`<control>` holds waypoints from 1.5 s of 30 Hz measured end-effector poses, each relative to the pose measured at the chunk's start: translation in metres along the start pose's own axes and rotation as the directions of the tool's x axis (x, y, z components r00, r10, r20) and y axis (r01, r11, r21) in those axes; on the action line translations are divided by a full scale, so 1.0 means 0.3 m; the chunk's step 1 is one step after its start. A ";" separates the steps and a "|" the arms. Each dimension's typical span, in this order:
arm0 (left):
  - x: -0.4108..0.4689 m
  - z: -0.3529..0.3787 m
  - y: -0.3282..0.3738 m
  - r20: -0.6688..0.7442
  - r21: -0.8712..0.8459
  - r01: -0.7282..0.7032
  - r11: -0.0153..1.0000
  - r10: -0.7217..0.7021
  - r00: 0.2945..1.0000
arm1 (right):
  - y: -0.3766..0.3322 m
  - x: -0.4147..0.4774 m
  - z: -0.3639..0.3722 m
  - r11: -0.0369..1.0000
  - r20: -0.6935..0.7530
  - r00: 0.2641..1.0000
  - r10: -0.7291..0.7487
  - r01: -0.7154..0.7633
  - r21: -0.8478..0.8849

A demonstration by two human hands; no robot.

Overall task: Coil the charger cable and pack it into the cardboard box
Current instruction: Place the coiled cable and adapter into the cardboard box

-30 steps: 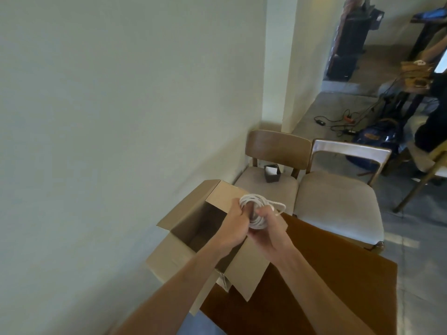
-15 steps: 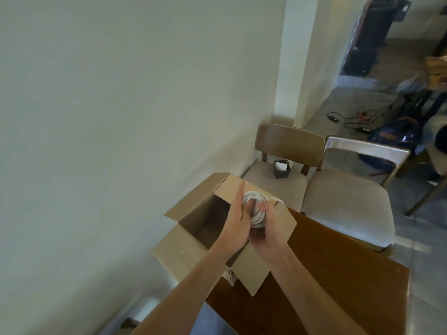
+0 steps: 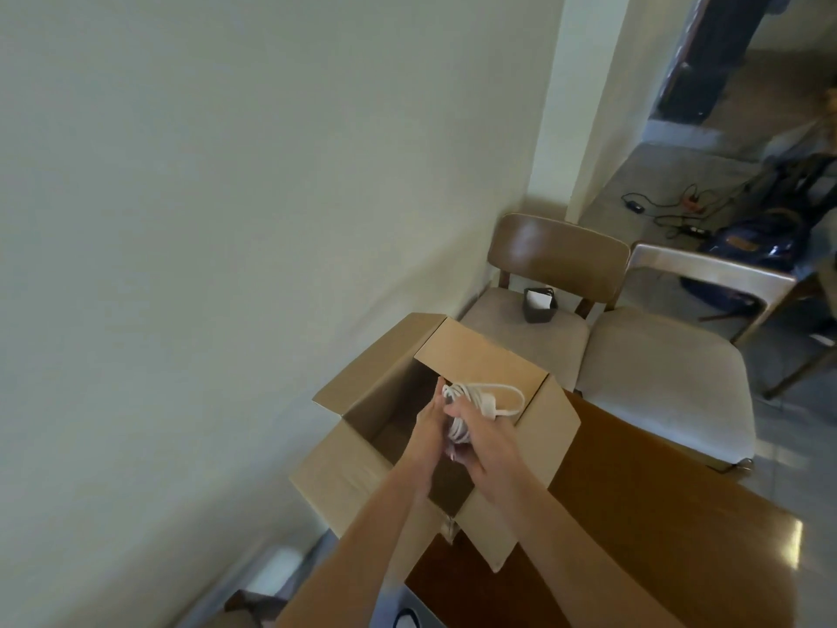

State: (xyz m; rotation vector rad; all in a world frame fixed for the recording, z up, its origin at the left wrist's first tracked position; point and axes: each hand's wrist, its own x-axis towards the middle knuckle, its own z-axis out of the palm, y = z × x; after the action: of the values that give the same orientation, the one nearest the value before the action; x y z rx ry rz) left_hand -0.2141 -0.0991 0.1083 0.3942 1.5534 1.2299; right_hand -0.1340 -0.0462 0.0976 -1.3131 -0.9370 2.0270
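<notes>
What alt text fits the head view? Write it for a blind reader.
Two bare hands, left hand and right hand, hold a coiled white charger cable over an open cardboard box on a brown table. Two cushioned chairs stand beyond.

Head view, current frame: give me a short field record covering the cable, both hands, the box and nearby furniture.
cable: white charger cable, coiled in a bundle, one loop sticking out to the right
left hand: left hand against the bundle's left side, fingers straight
right hand: right hand grips the bundle
box: cardboard box, flaps open, on the wooden table; bundle held above its opening
chairs: two cushioned chairs beyond the table; small dark holder on the left chair
</notes>
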 end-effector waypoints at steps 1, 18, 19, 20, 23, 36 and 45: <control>0.025 -0.034 -0.002 0.020 -0.018 0.057 0.998 -0.056 0.998 | -0.005 -0.001 0.019 0.999 -0.032 0.999 -0.003 0.002 -0.035; 0.393 -0.356 0.055 0.136 0.340 0.301 0.891 -0.363 0.922 | 0.203 0.267 0.172 0.359 0.215 0.927 -0.308 0.323 -0.876; 0.406 -0.356 0.047 0.117 0.383 0.299 0.874 -0.367 0.923 | 0.206 0.277 0.172 0.338 0.222 0.926 -0.304 0.323 -0.884; 0.419 -0.356 0.042 0.113 0.414 0.298 0.860 -0.373 0.921 | 0.210 0.287 0.170 0.323 0.222 0.929 -0.296 0.316 -0.892; 0.454 -0.356 0.030 0.113 0.430 0.321 0.844 -0.403 0.908 | 0.219 0.300 0.168 0.273 0.240 0.931 -0.276 0.315 -0.909; 0.511 -0.283 -0.020 0.020 0.388 0.418 0.822 -0.461 0.887 | 0.213 0.372 0.103 0.227 0.260 0.963 -0.071 0.270 -0.936; 0.523 -0.268 -0.076 0.183 0.586 0.181 0.790 -0.346 0.920 | 0.276 0.512 0.089 0.217 0.181 0.983 0.040 0.168 -0.962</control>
State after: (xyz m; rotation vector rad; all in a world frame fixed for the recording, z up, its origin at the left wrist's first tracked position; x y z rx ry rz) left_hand -0.3354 -0.0285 -0.0008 0.6705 1.6304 0.4471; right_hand -0.2222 0.0116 -0.0439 -1.5729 -2.6135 1.3224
